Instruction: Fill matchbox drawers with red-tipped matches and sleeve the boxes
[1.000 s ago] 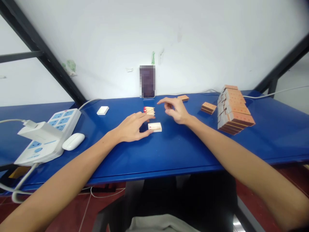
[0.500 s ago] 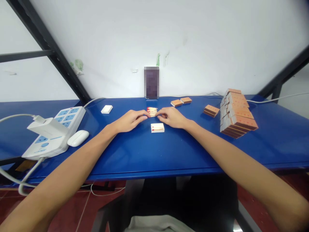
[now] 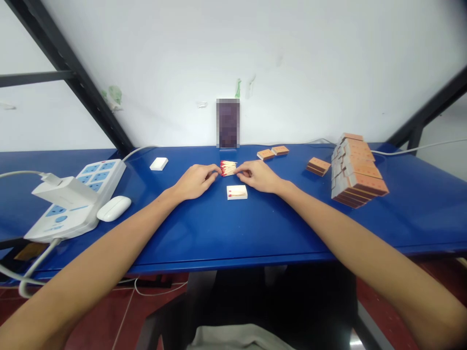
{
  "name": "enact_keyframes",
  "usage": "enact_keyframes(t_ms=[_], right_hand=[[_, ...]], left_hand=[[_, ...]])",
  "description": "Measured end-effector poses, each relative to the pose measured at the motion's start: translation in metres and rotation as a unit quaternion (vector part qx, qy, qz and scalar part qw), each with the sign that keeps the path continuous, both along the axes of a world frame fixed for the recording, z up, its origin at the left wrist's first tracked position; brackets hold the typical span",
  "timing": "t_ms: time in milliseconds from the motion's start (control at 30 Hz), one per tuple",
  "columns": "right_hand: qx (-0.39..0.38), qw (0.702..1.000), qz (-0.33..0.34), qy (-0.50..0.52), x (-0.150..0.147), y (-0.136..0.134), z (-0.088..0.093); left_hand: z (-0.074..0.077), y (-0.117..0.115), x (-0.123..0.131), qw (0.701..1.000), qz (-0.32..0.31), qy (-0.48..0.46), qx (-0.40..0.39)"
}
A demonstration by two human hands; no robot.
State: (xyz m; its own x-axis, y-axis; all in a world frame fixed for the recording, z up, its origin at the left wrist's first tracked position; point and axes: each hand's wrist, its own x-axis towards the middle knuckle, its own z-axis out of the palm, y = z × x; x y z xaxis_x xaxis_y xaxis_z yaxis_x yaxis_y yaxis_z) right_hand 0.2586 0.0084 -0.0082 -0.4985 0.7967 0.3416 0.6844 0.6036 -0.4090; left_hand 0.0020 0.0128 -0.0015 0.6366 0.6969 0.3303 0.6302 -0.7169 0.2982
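A small pile of red-headed matches (image 3: 228,168) lies on the blue table between my two hands, heads to the left. Beside the heads is my left hand (image 3: 199,181), its index finger and thumb slightly apart with nothing visible between them. The bent fingers of my right hand (image 3: 257,176) close on the plain ends of the matches at the pile's right side; the exact grip is partly hidden. Nearer to me lies a white matchbox tray (image 3: 237,196) with a few matches in it, touched by neither hand.
A stack of orange-brown matchboxes (image 3: 359,170) stands at the right, with a few loose boxes (image 3: 318,166) left of it. Toward the left are a white tray (image 3: 158,164), a power strip (image 3: 82,214) and a white earbud case (image 3: 114,209). A pixelated dark object (image 3: 228,124) leans on the wall.
My left hand has drawn slightly left, away from the match heads, so more of the pile shows. My right hand stays at the other end. The whole view has shifted slightly.
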Motion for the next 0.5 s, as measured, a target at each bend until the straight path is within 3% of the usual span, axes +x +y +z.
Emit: enact_keyframes(t_ms=[233, 400, 500], right_hand=[[-0.017, 1.0, -0.011, 0.018, -0.0028, 0.0024, -0.0006], [-0.04, 0.999, -0.024, 0.027, -0.0076, 0.0015, 0.002], [-0.044, 0.998, -0.027, 0.022, -0.0087, -0.0004, 0.0042]], left_hand=[[-0.0018, -0.0012, 0.0052, 0.998, 0.049, -0.03, 0.013], [-0.0001, -0.0053, 0.0085, 0.998, 0.052, -0.03, -0.011], [0.003, -0.0073, 0.0097, 0.995, 0.101, -0.017, -0.013]])
